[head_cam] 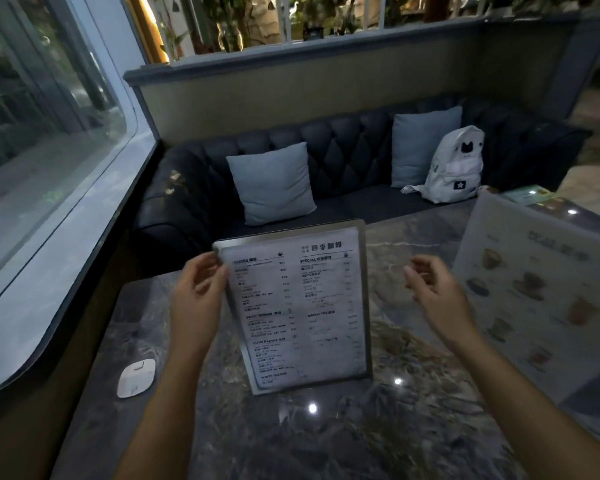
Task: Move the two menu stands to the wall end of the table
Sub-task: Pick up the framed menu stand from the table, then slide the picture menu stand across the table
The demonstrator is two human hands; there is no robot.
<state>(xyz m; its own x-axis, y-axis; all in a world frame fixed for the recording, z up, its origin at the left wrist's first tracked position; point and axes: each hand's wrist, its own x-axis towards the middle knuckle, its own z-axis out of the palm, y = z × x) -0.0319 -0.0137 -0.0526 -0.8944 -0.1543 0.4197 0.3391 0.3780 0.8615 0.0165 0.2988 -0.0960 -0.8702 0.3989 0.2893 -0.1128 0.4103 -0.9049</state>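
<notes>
A text menu stand [297, 306] in a clear upright frame rests on the dark marble table [326, 438], near its middle. My left hand [198, 289] grips the stand's upper left edge. My right hand [433, 289] hovers to the right of the stand with its fingers apart, touching nothing. A second menu stand [541, 289], printed with drink pictures, stands tilted at the right side of the table.
A white rounded device [136, 377] lies on the table's left end, beside the window ledge [49, 271]. Behind the table a dark tufted sofa [343, 157] holds two grey cushions [272, 183] and a white backpack [456, 166].
</notes>
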